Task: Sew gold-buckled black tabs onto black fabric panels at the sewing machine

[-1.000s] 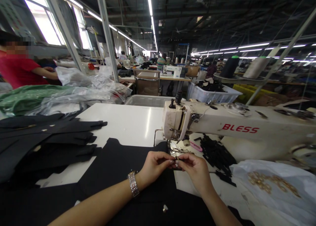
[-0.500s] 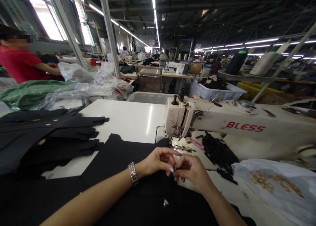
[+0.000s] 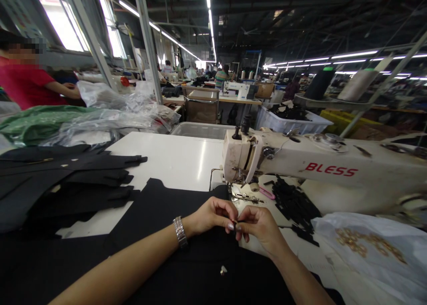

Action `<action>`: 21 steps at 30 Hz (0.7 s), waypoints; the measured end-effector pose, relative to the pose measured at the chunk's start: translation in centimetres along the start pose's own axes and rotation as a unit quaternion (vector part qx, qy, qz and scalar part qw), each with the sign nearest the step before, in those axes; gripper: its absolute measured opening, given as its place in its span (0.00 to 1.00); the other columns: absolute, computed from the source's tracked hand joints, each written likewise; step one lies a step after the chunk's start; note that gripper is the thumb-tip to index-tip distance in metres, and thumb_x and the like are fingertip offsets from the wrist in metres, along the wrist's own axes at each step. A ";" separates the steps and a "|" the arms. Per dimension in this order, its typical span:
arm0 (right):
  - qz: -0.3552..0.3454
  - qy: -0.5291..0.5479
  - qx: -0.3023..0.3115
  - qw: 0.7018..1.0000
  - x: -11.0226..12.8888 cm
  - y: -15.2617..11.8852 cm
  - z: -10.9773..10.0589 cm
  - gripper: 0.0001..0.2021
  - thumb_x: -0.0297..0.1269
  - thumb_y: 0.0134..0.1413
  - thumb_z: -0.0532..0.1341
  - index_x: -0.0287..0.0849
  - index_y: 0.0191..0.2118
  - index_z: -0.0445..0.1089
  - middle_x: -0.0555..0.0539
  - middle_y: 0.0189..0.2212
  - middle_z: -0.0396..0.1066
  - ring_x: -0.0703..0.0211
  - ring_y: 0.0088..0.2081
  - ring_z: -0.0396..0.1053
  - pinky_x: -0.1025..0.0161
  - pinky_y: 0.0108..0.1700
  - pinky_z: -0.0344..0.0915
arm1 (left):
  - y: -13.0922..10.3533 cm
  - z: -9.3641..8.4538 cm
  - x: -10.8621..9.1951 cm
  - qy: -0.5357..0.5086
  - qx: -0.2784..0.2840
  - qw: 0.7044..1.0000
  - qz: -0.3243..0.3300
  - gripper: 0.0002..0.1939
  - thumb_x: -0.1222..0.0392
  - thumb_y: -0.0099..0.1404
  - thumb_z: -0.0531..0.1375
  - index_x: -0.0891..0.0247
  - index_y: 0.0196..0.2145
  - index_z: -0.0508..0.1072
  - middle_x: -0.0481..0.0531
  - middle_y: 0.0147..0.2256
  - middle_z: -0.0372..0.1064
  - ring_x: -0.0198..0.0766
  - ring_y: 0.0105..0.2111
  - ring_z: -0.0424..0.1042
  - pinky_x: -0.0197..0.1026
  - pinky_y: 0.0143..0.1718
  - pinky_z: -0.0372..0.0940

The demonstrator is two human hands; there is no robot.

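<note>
Well to the left of both hands, a stack of black fabric pieces (image 3: 66, 180) lies on the white counter (image 3: 173, 160), with bagged green cloth (image 3: 40, 125) beyond it. A person in a red top (image 3: 26, 85) works at the far left, apart from the wearer.

Left hand (image 3: 208, 216): wristwatch (image 3: 180, 232) at the wrist, grip pressed together, thumb and forefinger tips pinching a small item (image 3: 234, 222) that is too small to identify. The hand rests over the black garment panel (image 3: 160, 216) spread on the counter.

Right hand (image 3: 260, 227): grip likewise closed to a pinch, fingertips meeting those of the left hand on the same small item. The item sits between the two grips, just in front of the needle plate.

Just below the grips, a small pale piece (image 3: 223, 270) lies on the black panel. Just beyond them stands the sewing machine (image 3: 320, 167), marked BLESS. To the right of the grips lie loose black scraps (image 3: 293, 205), then a white plastic bag (image 3: 370, 256) showing gold-coloured parts (image 3: 363, 246) through it.
</note>
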State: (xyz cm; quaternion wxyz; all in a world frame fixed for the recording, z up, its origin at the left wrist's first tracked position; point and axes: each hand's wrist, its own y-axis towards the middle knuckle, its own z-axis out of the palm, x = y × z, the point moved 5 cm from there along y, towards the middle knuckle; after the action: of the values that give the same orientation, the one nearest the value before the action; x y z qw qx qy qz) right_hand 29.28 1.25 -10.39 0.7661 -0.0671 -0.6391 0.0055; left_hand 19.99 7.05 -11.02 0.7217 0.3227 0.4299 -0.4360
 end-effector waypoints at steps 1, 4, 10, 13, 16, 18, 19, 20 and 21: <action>-0.012 -0.007 -0.016 1.000 0.3 0.0 -0.1 0.13 0.37 0.30 0.69 0.37 0.19 0.64 0.49 0.13 0.68 0.64 0.15 0.65 0.72 0.14 0.56 | 0.0 -0.1 -0.2 0.002 -0.010 1.000 0.015 0.11 0.62 0.42 0.68 0.71 0.21 0.71 0.50 0.26 0.65 0.29 0.22 0.66 0.31 0.22 0.63; -0.071 -0.035 -0.055 0.995 1.3 -0.1 -0.5 0.10 0.38 0.37 0.66 0.36 0.23 0.68 0.48 0.17 0.70 0.65 0.19 0.67 0.72 0.18 0.59 | 0.1 -0.7 -0.8 -0.001 -0.068 0.996 0.058 0.10 0.63 0.43 0.67 0.71 0.22 0.70 0.51 0.28 0.67 0.31 0.26 0.67 0.31 0.26 0.63; -0.117 -0.066 -0.078 0.988 1.1 -0.3 -0.5 0.13 0.36 0.33 0.68 0.39 0.29 0.70 0.48 0.25 0.71 0.60 0.28 0.69 0.64 0.30 0.67 | -0.1 -1.4 -1.0 -0.004 -0.162 0.983 0.090 0.12 0.65 0.43 0.67 0.71 0.19 0.65 0.51 0.25 0.70 0.30 0.23 0.68 0.31 0.25 0.63; -0.119 -0.108 -0.122 0.980 0.7 -0.3 -1.0 0.10 0.36 0.34 0.67 0.39 0.26 0.70 0.50 0.20 0.70 0.62 0.23 0.68 0.66 0.25 0.66 | 0.0 -1.2 -0.9 -0.007 -0.163 0.983 0.084 0.13 0.65 0.42 0.67 0.71 0.18 0.64 0.50 0.24 0.70 0.29 0.22 0.68 0.31 0.24 0.63; -0.148 -0.164 -0.134 0.966 1.1 -0.6 -1.0 0.07 0.38 0.39 0.64 0.40 0.25 0.70 0.50 0.19 0.70 0.62 0.20 0.67 0.67 0.22 0.65 | 0.0 -1.1 -0.7 -0.005 -0.157 0.984 0.079 0.14 0.64 0.43 0.67 0.70 0.19 0.64 0.50 0.24 0.70 0.29 0.21 0.68 0.31 0.23 0.63; -0.171 -0.192 -0.138 0.956 1.4 -0.8 -0.9 0.06 0.39 0.41 0.63 0.41 0.24 0.71 0.49 0.19 0.70 0.62 0.20 0.68 0.66 0.21 0.66 | 0.0 -1.1 -0.6 -0.006 -0.154 0.985 0.074 0.14 0.63 0.43 0.67 0.70 0.21 0.64 0.50 0.24 0.70 0.29 0.21 0.68 0.31 0.23 0.64; -0.176 -0.200 -0.138 0.954 1.5 -0.8 -0.8 0.07 0.39 0.42 0.63 0.41 0.24 0.71 0.49 0.19 0.70 0.62 0.20 0.68 0.66 0.21 0.66 | 0.0 -1.1 -0.6 -0.008 -0.152 0.986 0.071 0.14 0.64 0.43 0.67 0.70 0.22 0.64 0.50 0.24 0.70 0.30 0.22 0.68 0.31 0.24 0.64; -0.176 -0.201 -0.138 0.954 1.6 -0.9 -0.8 0.07 0.39 0.42 0.63 0.41 0.24 0.71 0.49 0.18 0.70 0.61 0.20 0.68 0.66 0.21 0.66 | 0.0 -1.1 -0.5 -0.009 -0.151 0.986 0.069 0.14 0.64 0.42 0.67 0.70 0.22 0.64 0.50 0.24 0.69 0.30 0.22 0.69 0.31 0.25 0.64; -0.172 -0.196 -0.138 0.955 1.6 -0.8 -0.8 0.07 0.39 0.42 0.63 0.41 0.25 0.71 0.49 0.18 0.70 0.61 0.20 0.68 0.66 0.21 0.66 | 0.0 -1.2 -0.5 -0.010 -0.150 0.986 0.068 0.15 0.65 0.42 0.68 0.70 0.23 0.64 0.49 0.24 0.69 0.30 0.23 0.69 0.31 0.25 0.65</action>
State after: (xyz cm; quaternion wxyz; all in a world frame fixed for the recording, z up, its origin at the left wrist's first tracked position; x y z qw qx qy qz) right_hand 30.30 0.50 -8.87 0.5986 -0.0590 -0.7730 -0.2017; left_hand 19.43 8.20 -11.04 0.7941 0.2350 0.4602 -0.3200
